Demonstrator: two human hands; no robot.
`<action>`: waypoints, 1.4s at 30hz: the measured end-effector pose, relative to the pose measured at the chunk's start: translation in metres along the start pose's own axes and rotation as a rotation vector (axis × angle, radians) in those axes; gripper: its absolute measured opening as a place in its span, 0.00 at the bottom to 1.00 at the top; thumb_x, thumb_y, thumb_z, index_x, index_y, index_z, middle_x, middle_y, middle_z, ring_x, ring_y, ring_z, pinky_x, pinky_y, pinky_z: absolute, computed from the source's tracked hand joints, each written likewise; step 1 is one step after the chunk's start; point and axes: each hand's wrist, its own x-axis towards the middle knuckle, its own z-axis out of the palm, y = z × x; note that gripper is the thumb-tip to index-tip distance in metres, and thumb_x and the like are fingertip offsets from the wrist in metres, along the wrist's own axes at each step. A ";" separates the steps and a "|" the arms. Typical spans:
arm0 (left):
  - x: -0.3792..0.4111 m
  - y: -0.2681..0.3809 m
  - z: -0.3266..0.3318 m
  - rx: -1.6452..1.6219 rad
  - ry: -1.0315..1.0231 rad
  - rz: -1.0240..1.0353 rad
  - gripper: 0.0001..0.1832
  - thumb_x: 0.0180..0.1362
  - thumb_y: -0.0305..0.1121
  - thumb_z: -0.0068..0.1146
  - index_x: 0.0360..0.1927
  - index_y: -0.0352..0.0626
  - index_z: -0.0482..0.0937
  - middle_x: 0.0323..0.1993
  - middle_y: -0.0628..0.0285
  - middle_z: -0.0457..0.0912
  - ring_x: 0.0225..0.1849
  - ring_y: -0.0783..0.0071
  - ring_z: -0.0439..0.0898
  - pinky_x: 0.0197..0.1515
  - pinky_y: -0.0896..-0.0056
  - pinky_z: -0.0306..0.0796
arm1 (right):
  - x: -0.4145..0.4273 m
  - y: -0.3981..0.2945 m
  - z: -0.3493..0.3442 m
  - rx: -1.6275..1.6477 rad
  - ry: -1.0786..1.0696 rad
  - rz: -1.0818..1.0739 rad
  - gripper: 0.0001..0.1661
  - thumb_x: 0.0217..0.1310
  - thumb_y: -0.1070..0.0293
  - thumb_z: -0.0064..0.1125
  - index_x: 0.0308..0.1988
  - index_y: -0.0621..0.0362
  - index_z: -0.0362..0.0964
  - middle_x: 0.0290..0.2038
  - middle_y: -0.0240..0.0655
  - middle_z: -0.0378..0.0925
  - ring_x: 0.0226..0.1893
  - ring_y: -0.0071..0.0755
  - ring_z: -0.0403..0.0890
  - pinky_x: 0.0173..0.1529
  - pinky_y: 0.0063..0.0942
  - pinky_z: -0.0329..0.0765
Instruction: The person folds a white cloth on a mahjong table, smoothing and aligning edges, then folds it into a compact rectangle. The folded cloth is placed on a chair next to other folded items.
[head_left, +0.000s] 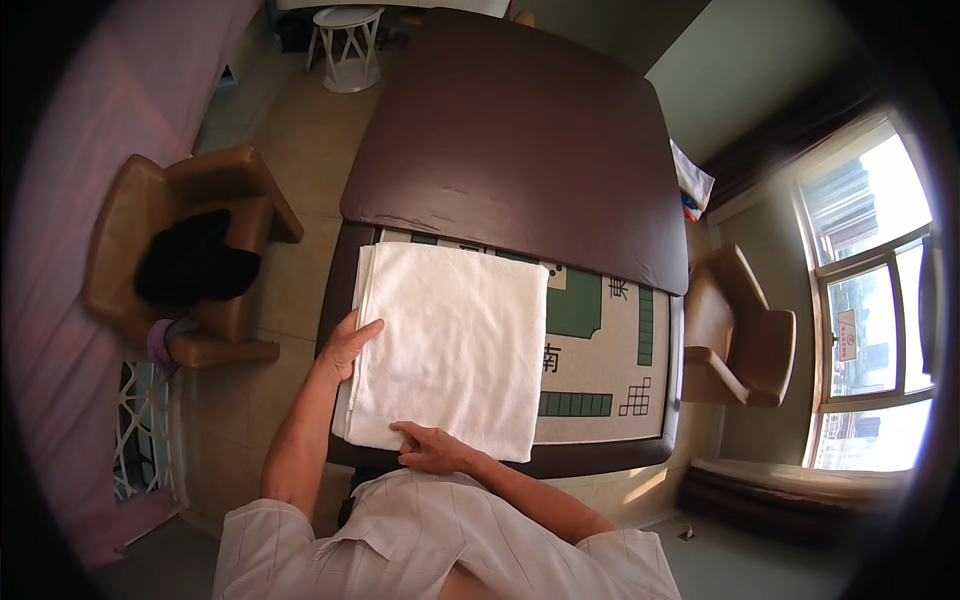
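Note:
A folded white towel (457, 345) lies flat in several layers on a mahjong table (652, 420), over the printed playing surface. My left hand (349, 346) grips the towel's left edge, thumb on top and fingers tucked beneath. At the near edge is my right hand (436, 448), its index finger stretched over the towel toward the left corner. The other fingers of that hand are bent, and whether they pinch the cloth is hidden. Along the towel's left side, the stacked layers sit slightly out of line.
A brown padded board (517, 142) covers the table's far part. On the left, a tan armchair (127, 247) bears a black cloth item (199, 259). Another tan armchair (739, 322) stands at right, near a window (862, 322). A white stool (349, 49) is farther back.

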 end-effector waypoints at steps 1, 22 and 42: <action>-0.006 -0.003 0.000 0.007 -0.005 -0.014 0.34 0.66 0.38 0.69 0.71 0.36 0.69 0.59 0.57 0.81 0.57 0.68 0.82 0.60 0.60 0.79 | 0.000 0.000 0.000 0.009 0.011 0.001 0.41 0.65 0.65 0.64 0.74 0.61 0.61 0.40 0.35 0.83 0.43 0.33 0.84 0.54 0.32 0.80; -0.123 -0.069 -0.031 0.391 0.148 -0.125 0.22 0.66 0.35 0.67 0.58 0.32 0.79 0.46 0.57 0.87 0.43 0.74 0.85 0.45 0.70 0.81 | 0.007 -0.006 -0.001 0.152 0.100 0.112 0.33 0.69 0.67 0.64 0.70 0.59 0.67 0.36 0.36 0.83 0.32 0.27 0.84 0.38 0.29 0.84; -0.166 -0.075 -0.034 0.485 0.135 -0.229 0.17 0.69 0.36 0.61 0.50 0.30 0.81 0.35 0.53 0.89 0.26 0.69 0.88 0.25 0.70 0.83 | 0.009 -0.013 0.012 0.174 0.184 0.108 0.34 0.70 0.69 0.63 0.70 0.62 0.64 0.35 0.34 0.82 0.32 0.25 0.81 0.38 0.26 0.81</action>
